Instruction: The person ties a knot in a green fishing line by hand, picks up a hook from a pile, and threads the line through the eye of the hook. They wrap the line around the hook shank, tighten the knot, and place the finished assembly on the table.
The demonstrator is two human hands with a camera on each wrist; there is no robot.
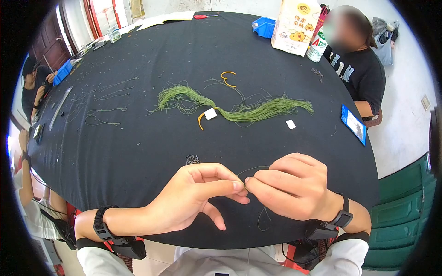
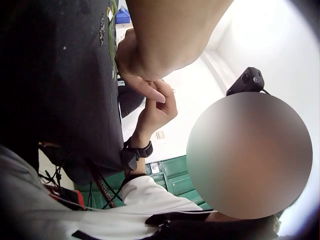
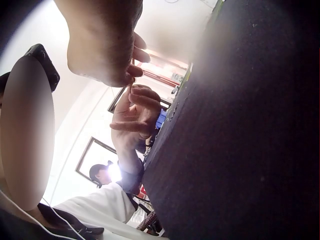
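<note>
My left hand (image 1: 195,195) and right hand (image 1: 294,186) meet fingertip to fingertip low over the near side of the table. Between thumb and index finger, the left hand pinches a thin green thread. The right hand's curled fingers pinch the same thread (image 1: 253,168) right beside it; a fine strand arcs up behind the right fingers and a loose loop (image 1: 263,221) hangs below. What lies exactly between the fingertips is hidden. In the right wrist view, the left hand (image 3: 136,115) faces the right one with its lower fingers spread. A small heap of dark metal pieces (image 1: 192,159) lies beyond the left hand.
A tied bundle of green threads (image 1: 262,110) stretches across the black-covered table (image 1: 152,138), with yellow curved pieces (image 1: 227,79) and white tags (image 1: 290,124) around it. Separate threads (image 1: 105,117) lie left. A blue packet (image 1: 353,125) sits by the right edge. Other people sit around.
</note>
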